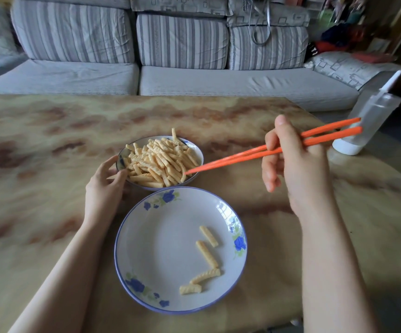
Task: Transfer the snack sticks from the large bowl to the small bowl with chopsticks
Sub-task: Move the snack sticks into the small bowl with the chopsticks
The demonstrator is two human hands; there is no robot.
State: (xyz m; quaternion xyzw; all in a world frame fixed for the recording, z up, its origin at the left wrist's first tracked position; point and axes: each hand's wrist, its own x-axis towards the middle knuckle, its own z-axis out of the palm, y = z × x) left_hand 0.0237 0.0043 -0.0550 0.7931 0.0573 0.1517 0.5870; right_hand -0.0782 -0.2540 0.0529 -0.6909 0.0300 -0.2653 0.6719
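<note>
A small deep bowl (195, 150) near the table's middle is heaped with crinkled yellow snack sticks (157, 161). My left hand (105, 186) grips its left rim, thumb on the edge. My right hand (295, 162) holds a pair of orange chopsticks (240, 157); their tips lie together at the right side of the pile, touching a stick. Just in front stands a wide white bowl with a blue rim and blue flowers (146, 239). Several sticks (206, 254) lie in its right half.
A clear bottle with a white base and cap (367, 123) stands at the table's right edge, behind the chopsticks' back ends. A grey striped sofa (182, 78) runs along the far side of the marbled tan table (38, 145).
</note>
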